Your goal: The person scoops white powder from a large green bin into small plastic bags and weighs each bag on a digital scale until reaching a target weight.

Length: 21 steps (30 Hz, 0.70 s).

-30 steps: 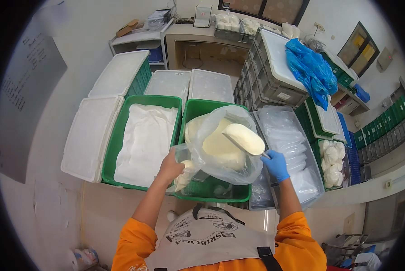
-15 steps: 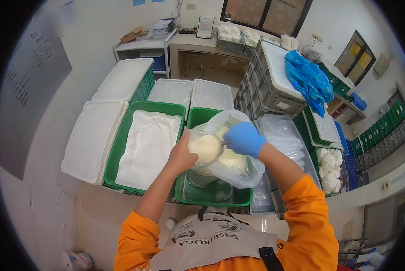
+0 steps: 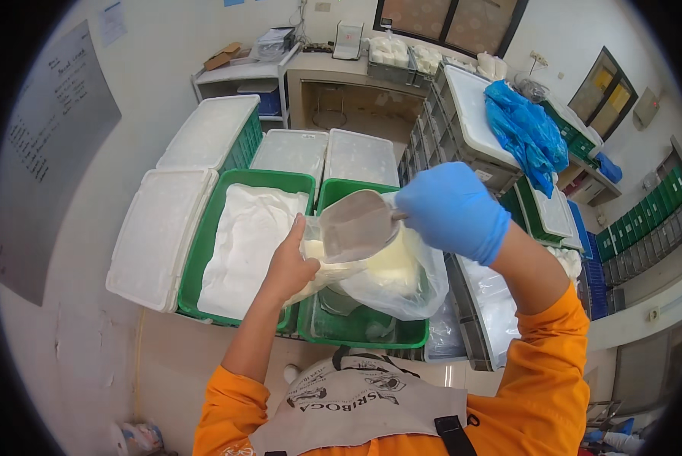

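My right hand [image 3: 456, 211], in a blue glove, grips the handle of a metal scoop [image 3: 356, 228]. The scoop is tipped toward the left, over the mouth of a small clear plastic bag [image 3: 310, 287]. Bare, my left hand [image 3: 291, 264] pinches that bag at its upper edge; pale yellow powder shows in it. Just to its right, a large translucent bag [image 3: 428, 292] lies open in a green crate [image 3: 402, 334]. More pale yellow powder [image 3: 394, 266] fills that large bag, partly behind the scoop and glove.
Left of it, a green crate [image 3: 193, 285] holds white powder [image 3: 242, 251]. White-lidded crates [image 3: 158, 235] stand at the far left and behind. On the right are stacked grey crates [image 3: 474, 159] under a blue plastic bag [image 3: 520, 125], and a grey crate [image 3: 470, 334] with clear bags.
My right hand has risen toward the right, tipping the scoop. The heap of powder it carried is no longer on it. My left hand keeps its hold, slightly lower and to the left.
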Each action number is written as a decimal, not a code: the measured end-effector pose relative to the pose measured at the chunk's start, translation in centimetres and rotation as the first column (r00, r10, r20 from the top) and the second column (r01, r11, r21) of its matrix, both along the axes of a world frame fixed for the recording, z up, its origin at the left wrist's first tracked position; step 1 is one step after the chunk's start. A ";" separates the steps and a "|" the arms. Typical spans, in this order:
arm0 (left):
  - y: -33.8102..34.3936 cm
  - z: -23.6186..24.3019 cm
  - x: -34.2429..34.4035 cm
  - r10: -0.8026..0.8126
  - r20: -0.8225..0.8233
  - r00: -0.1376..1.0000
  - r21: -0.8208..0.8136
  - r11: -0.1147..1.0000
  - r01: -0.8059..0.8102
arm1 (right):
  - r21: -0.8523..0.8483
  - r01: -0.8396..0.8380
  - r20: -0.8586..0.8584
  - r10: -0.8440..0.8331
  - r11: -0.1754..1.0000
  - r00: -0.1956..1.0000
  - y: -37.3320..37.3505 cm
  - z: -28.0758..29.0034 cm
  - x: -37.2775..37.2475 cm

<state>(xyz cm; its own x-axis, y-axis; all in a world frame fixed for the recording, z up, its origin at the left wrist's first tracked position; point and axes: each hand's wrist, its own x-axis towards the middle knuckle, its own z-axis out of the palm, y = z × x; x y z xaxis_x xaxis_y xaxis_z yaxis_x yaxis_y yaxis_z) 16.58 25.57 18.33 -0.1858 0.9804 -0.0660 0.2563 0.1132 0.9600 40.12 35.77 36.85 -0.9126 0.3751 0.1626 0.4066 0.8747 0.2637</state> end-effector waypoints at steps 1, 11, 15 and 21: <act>0.1 -0.3 -0.3 0.005 -0.020 1.000 -0.023 1.000 -0.005 | -0.015 0.044 -0.007 -0.044 0.999 0.999 1.0 -0.7 1.3; -2.4 0.9 -0.9 0.137 -0.039 0.990 -0.101 0.985 -0.141 | -0.428 0.638 0.351 -0.533 0.639 0.770 11.8 -16.4 12.6; -4.3 1.2 0.4 0.220 -0.023 0.975 -0.104 0.970 -0.221 | -0.566 0.686 0.569 -0.386 0.457 0.726 12.6 -37.2 8.7; -6.2 2.2 2.9 0.327 0.003 0.945 -0.209 0.925 -0.319 | -0.746 0.621 0.305 -0.705 0.241 0.640 15.1 -59.7 -2.5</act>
<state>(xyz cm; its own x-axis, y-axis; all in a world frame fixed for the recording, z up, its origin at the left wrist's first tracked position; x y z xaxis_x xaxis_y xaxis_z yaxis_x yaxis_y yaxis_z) 19.46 19.38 20.49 -0.4834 0.8328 -0.2699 0.1380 0.3769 0.9159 37.63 50.87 -22.87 -0.2778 0.8420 -0.4624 0.9227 0.0998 -0.3725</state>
